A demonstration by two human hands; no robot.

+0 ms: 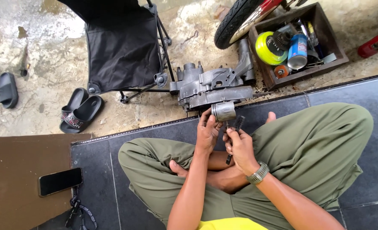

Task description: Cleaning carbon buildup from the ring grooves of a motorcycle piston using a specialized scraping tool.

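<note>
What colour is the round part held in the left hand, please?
Metallic silver-grey; the round part shows best in the head view.

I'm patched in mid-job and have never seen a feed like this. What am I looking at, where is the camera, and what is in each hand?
There is one picture, from a camera worn on the person's head, looking down at their crossed legs on dark floor tiles. No machine is at work, only two bare hands. The left hand grips a grey metal piston that sticks out of a grey engine case lying at the tile edge. The right hand, with a wristwatch, holds a small black brush close beside the piston. Around them: a wooden box of cans and tools, a tyre, a black folding chair, black sandals, and a phone on a brown board.
</note>
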